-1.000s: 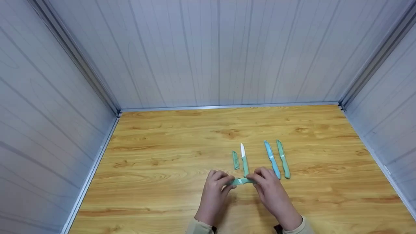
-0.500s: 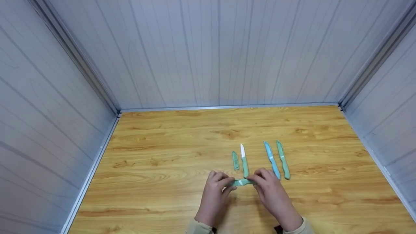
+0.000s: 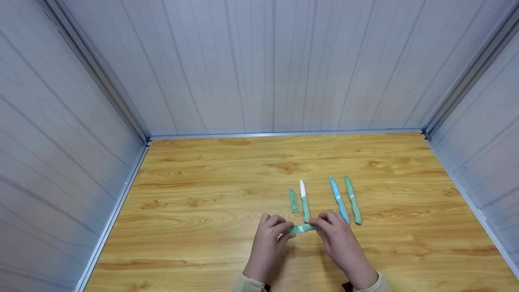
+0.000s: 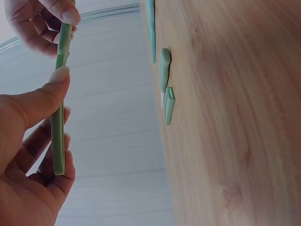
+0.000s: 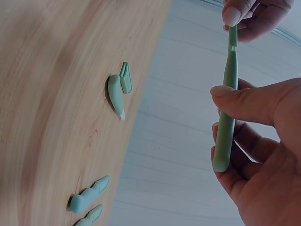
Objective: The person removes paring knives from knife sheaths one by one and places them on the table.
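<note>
Between my two hands, a green paring knife (image 3: 301, 229) with its blade in a green sheath lies crosswise, raised above the table. My left hand (image 3: 268, 239) pinches the sheath (image 4: 57, 136), thumb on one side and fingers on the other. At the opposite end, my right hand (image 3: 339, 241) grips the knife's handle (image 5: 226, 132). A pale band shows where sheath and handle meet. Just beyond the hands lies a second green knife (image 3: 305, 209) with a bare white blade (image 3: 303, 188). Left of that one is a loose green sheath (image 3: 294, 200).
To the right, a blue sheathed knife (image 3: 339, 196) and a green sheathed knife (image 3: 353, 198) lie side by side on the wood-grain table (image 3: 202, 174). Pale panel walls (image 3: 251, 69) enclose the table at the back and both sides.
</note>
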### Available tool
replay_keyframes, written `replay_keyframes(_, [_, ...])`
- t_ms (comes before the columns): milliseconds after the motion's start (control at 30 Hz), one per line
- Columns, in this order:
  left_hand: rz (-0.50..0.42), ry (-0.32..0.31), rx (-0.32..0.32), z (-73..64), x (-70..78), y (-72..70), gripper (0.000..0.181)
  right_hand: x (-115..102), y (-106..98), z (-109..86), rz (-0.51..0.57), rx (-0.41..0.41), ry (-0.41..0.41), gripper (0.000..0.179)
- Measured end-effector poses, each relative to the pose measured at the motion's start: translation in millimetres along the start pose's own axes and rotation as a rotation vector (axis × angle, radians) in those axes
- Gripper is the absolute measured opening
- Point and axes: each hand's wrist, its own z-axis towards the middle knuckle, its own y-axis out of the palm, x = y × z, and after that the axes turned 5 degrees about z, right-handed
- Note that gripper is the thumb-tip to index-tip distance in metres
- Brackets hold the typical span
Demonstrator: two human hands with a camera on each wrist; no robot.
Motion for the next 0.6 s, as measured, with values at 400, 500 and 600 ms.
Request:
replay_keyframes(400, [-0.011,0.017,0.017,0.6,-1.2,-0.4,0.013,0.0,-2.2,-0.2,-0.017,-0.013,0.014,0.032])
replay_keyframes(500, [-0.011,0.013,0.016,0.7,-1.6,0.0,0.013,-0.3,-2.5,-0.3,-0.016,-0.017,0.022,0.033])
replay_keyframes(600, [-0.013,0.012,0.015,0.4,-1.7,0.2,0.013,-0.9,-2.9,-0.2,-0.008,-0.028,0.038,0.034])
